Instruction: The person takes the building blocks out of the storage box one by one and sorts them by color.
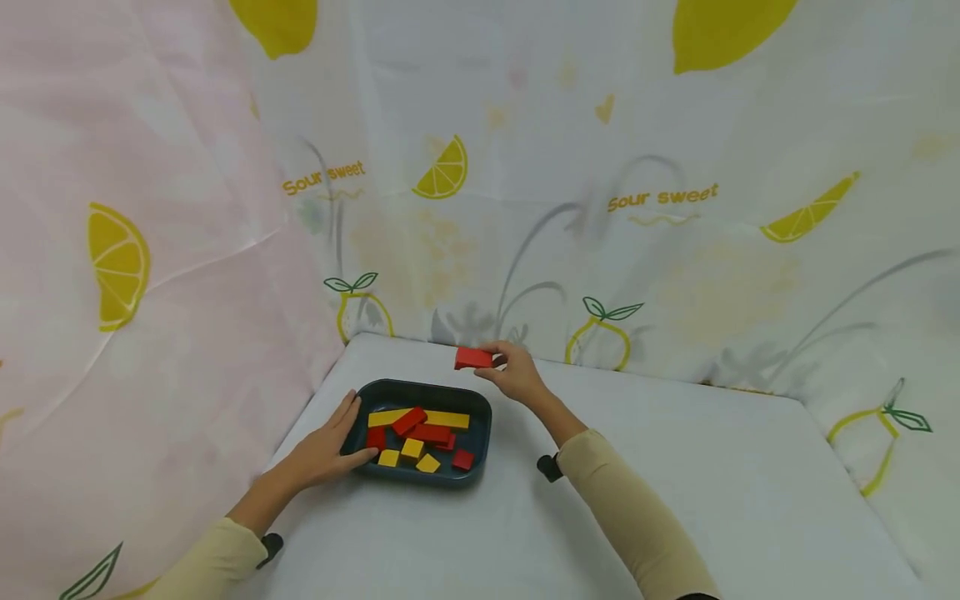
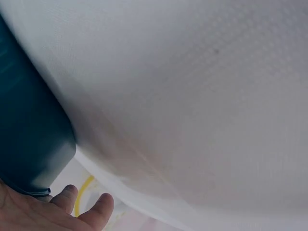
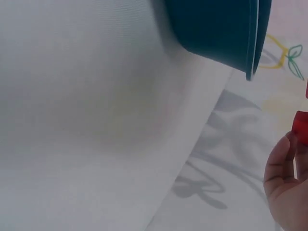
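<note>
A dark teal tray [image 1: 480, 454] with a raised rim stands on the white table and holds several red and yellow blocks. My left hand [image 1: 322, 454] rests against the tray's left side, fingers straight along the rim and thumb reaching over the front left corner. In the left wrist view, fingertips [image 2: 98, 211] extend past the tray wall [image 2: 33, 120]. Above the table, behind the tray's back right corner, my right hand [image 1: 517, 375] pinches a red block [image 1: 472, 358] between thumb and fingers. Only part of that block [image 3: 302, 126] enters the right wrist view.
Inside the tray, a long yellow block [image 1: 448, 420] lies along the back, with red blocks [image 1: 431, 433] and small yellow cubes [image 1: 412, 450] in front of it. A lemon-printed cloth [image 1: 525, 167] hangs behind the white table [image 1: 675, 467] and on its left.
</note>
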The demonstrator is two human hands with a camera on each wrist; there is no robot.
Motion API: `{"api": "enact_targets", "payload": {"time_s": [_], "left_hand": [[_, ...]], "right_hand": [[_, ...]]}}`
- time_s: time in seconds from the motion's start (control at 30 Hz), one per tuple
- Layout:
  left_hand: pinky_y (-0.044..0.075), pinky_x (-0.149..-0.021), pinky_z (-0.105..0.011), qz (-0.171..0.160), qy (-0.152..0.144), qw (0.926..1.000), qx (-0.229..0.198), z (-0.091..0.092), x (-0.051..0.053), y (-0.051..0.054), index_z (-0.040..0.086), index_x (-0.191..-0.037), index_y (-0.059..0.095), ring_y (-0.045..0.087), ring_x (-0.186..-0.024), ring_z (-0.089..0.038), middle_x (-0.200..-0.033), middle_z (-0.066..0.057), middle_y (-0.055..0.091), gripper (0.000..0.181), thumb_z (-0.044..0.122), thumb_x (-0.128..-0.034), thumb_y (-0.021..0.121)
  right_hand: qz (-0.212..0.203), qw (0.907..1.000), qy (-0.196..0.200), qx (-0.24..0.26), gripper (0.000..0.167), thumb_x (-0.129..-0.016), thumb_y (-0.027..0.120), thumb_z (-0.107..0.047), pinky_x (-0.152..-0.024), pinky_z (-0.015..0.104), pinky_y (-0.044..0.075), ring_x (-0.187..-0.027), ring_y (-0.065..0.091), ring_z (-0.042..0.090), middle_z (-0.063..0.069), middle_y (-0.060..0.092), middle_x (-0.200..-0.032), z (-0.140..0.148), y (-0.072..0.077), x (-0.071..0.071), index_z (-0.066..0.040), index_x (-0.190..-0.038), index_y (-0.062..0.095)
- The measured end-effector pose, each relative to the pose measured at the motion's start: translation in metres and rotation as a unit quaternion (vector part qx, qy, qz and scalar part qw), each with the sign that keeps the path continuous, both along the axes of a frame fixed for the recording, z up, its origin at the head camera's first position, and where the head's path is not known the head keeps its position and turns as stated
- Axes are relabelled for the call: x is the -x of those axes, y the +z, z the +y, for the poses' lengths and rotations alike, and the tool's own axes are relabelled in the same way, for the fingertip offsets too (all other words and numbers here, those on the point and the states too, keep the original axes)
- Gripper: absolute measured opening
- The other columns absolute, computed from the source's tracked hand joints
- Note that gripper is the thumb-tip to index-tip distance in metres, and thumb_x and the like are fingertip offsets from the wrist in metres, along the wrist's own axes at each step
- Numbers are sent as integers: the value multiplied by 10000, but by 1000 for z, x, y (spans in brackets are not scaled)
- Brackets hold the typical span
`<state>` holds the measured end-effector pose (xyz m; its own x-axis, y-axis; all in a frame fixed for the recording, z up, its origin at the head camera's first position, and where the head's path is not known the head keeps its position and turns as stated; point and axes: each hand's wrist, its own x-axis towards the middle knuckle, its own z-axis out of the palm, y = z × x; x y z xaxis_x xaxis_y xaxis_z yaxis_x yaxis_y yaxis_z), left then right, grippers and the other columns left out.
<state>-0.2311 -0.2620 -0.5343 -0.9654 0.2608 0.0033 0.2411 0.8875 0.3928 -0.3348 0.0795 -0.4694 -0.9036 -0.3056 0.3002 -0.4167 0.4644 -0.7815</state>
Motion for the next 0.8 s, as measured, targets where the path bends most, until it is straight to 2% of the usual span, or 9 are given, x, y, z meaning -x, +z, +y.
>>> {"api": "enact_targets", "payload": {"time_s": [0.1, 0.3, 0.53, 0.7, 0.8], "left_hand": [[409, -1046, -642, -31, 36, 9999, -114, -4, -3, 0, -6, -1568, 152, 395, -1380, -471, -1649, -216, 92, 1032, 653, -887, 562], [390, -1047, -667, -297, 98, 9992, -266, -5, -8, -2, 11, -1574, 129, 321, -1417, -474, -1652, -214, 68, 1045, 663, -883, 564], [338, -1088, -670, -296, 54, 9986, -446, -5, -5, -2, 18, -1579, 101, 239, -1462, -452, -1655, -210, 38, 1039, 655, -895, 554], [318, -1103, -668, -198, 28, 9984, -525, -3, -2, -1, 6, -1576, 107, 225, -1468, -448, -1654, -215, 41, 1038, 642, -897, 567], [311, -1108, -667, -242, 15, 9981, -562, -1, -1, -2, 13, -1579, 103, 221, -1473, -442, -1657, -207, 33, 1041, 647, -896, 567]], "right_hand": [[-66, 9999, -78, -72, 393, -819, 798, -81, -796, 371, 594, -928, 694, 308, 151, 684, -1144, 7, -7, -1, -26, -1193, 690], [-418, 9982, -353, -242, 343, -836, 789, -114, -780, 355, 590, -937, 679, 287, 123, 697, -1126, 28, -26, -4, -43, -1159, 697], [-701, 9934, -849, -329, 320, -827, 794, -103, -776, 346, 570, -923, 662, 259, 112, 712, -1093, 56, -45, 2, -51, -1132, 707], [-788, 9934, -746, -372, 317, -829, 787, -92, -787, 356, 582, -918, 679, 288, 154, 715, -1092, 71, -57, 4, -17, -1127, 713], [-1129, 9898, -784, -367, 315, -828, 785, -87, -747, 319, 589, -928, 677, 279, 160, 712, -1104, 77, -64, 3, -13, -1128, 719]]}}
